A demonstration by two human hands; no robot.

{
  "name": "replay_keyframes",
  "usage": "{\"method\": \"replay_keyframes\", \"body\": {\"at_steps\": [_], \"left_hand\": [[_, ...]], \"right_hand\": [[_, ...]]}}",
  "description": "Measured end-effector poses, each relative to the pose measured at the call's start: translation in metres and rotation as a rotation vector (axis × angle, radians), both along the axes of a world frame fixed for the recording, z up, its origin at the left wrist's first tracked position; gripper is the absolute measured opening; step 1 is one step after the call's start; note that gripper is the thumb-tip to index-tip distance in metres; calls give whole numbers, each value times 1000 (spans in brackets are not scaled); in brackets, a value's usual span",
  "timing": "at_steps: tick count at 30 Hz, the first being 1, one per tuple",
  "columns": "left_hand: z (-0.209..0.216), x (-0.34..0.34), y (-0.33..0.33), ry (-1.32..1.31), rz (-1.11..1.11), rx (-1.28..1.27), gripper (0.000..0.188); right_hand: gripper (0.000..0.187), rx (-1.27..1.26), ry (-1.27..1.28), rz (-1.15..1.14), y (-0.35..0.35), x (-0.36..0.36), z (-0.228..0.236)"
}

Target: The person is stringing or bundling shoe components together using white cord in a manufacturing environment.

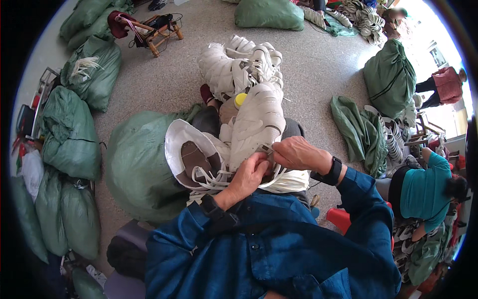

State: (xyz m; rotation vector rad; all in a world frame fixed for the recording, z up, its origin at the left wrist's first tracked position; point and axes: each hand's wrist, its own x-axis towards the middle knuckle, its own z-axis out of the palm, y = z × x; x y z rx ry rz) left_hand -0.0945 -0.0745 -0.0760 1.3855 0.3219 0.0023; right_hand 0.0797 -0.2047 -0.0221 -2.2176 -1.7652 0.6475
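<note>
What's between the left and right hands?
Between left hand and right hand, the head view shows the near end of the stacked white shoe uppers.

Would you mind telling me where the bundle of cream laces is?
In the head view, the bundle of cream laces lies right of centre, just below the right hand.

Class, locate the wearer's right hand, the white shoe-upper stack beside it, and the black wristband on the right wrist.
Right hand [297, 153]: head view, back of the hand.
White shoe-upper stack [256, 119]: head view, middle of the side.
Black wristband [332, 172]: head view, outer face.
</note>
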Motion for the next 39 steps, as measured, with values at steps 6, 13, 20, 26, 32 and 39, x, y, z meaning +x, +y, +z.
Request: {"method": "replay_keyframes", "body": {"at_steps": [6,13,20,26,32,39], "left_hand": [[-5,13,-10,-83,107,361,21],[43,-17,44,19,-51,-318,24],[101,-44,121,-205,111,-671,36],[70,-17,31,-162,-206,-68,37],[76,-13,39,47,-560,63,25],[111,49,23,-216,-352,-64,24]], "right_hand": [[28,112,13,-33,-4,-12,-3],[27,297,321,-424,-11,-15,-34],[29,445,480,-720,-17,-46,-46],[30,617,1388,-570,-40,-70,22],[27,773,887,-839,-71,-21,-15],[30,309,1152,-397,-26,-103,-5]]}}
